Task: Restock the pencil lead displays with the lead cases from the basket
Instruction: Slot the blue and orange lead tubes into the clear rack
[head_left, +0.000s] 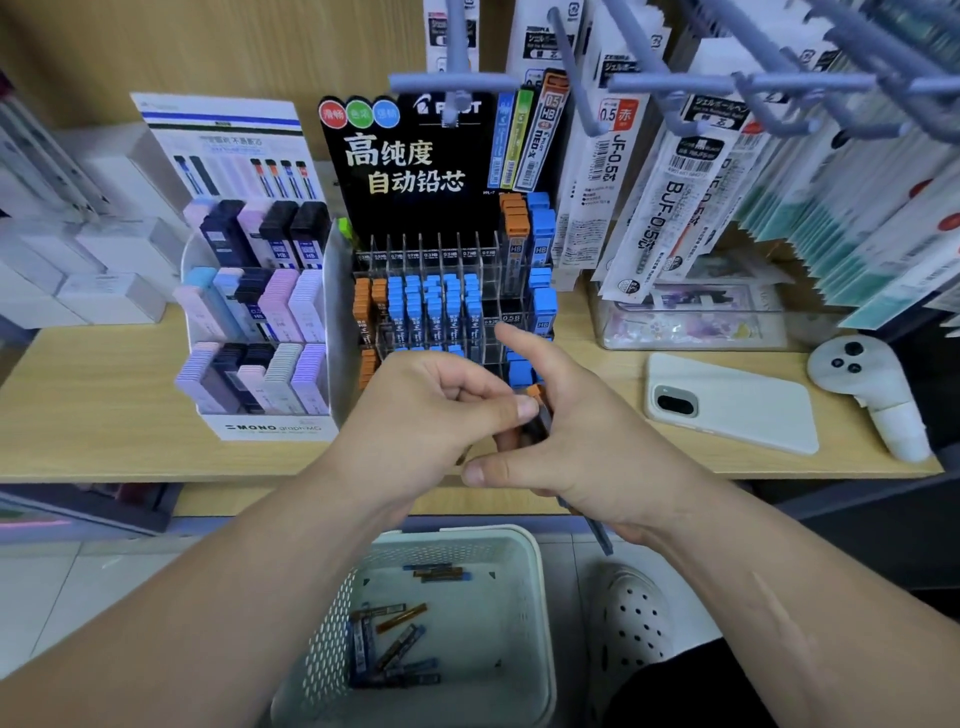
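Just in front of the Pilot lead display, the right hand holds an orange-capped lead case upright (cap on top). The left hand pinches its top, nearer the display's orange row.

Lead cases mostly hidden behind left hand and right hand; count unclear. Labels on cases in basket too small to read.
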